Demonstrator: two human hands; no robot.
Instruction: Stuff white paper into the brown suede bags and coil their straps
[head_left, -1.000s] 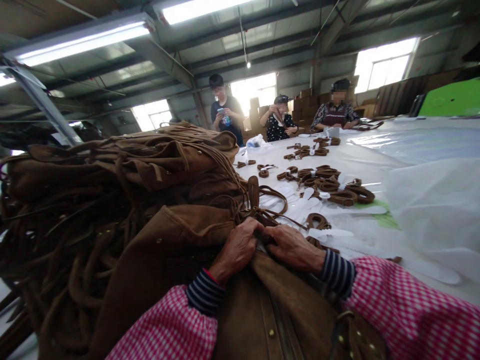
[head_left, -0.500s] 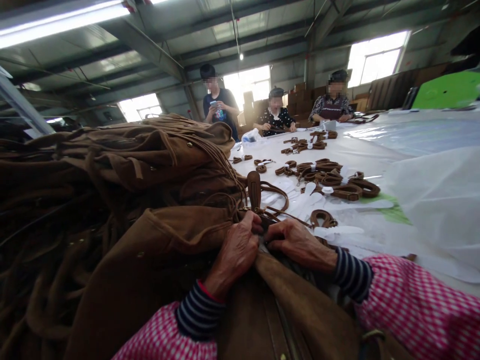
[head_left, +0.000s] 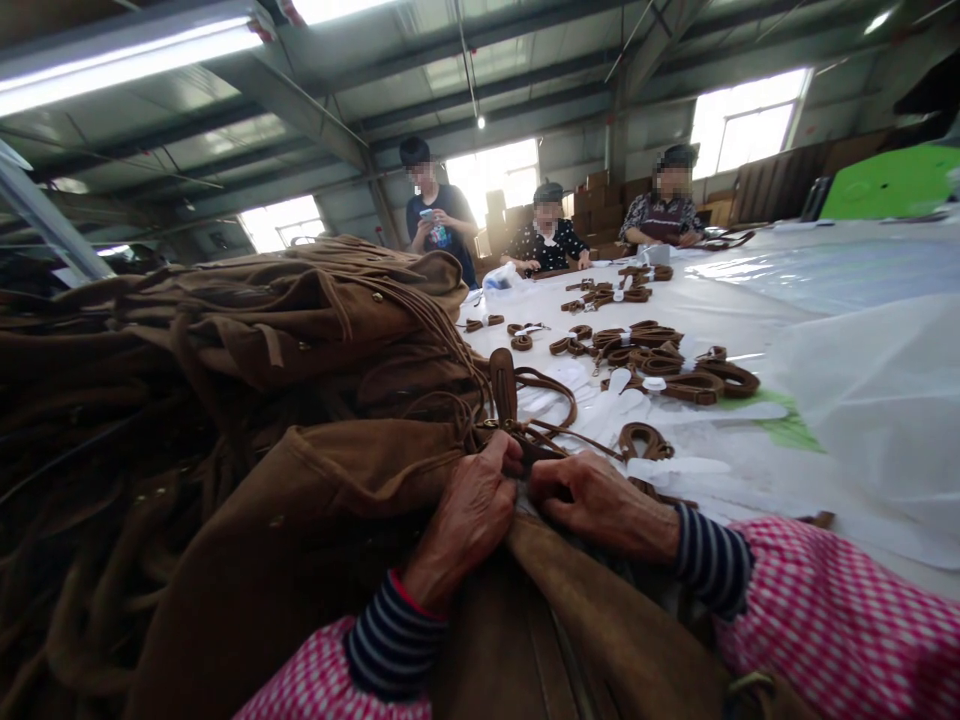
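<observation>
A large brown bag [head_left: 225, 560] spreads in front of me, its rim running up under both hands. My left hand [head_left: 472, 505] is closed, thumb and fingers pinched on the bag at its upper edge. Just to the right, my right hand [head_left: 604, 500] is closed with curled fingers at the same spot; what is inside them is hidden. Between and beyond the fingertips shows a dark strap piece. A brown tab [head_left: 502, 385] stands upright behind my left hand, and a thin cord [head_left: 559, 385] loops beside it.
A tall heap of brown bags [head_left: 315, 300] rises on the left. Bundled brown straps [head_left: 637, 345] and white paper strips [head_left: 682, 464] lie on the white table [head_left: 720, 310]. Translucent sheeting [head_left: 885, 400] covers its right side. Three people are beyond the table, one holding a phone.
My right hand has shifted slightly right and its fingers have curled in more. My left hand stays nearly in place. The view has tilted slightly.
</observation>
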